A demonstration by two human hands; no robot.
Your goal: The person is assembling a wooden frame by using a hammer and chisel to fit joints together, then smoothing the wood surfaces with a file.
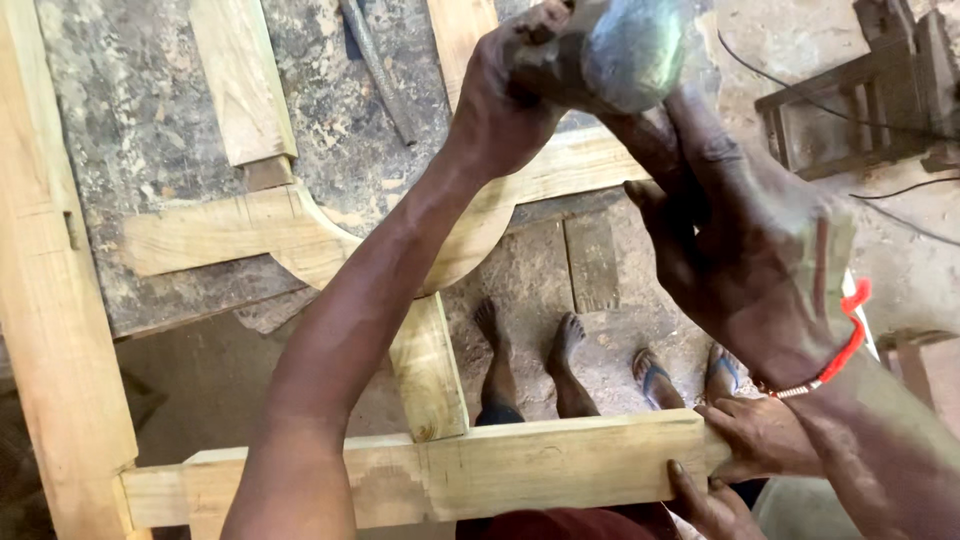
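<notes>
Here both hands (620, 120) grip rounded grey metal hammer head (630, 45) above pale wooden frame (450, 470)

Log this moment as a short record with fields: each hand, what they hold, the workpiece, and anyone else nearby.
left hand: gripping the hammer near its head
right hand: raised beside the hammer, fingers open; grip cannot be told
workpiece: wooden frame of pale beams, with a curved piece
other person: hand steadying the frame's end, feet on the ground below
ground: dusty floor

A wooden frame (520, 465) lies on the workbench (150, 130), feet (530, 340) below.
</notes>
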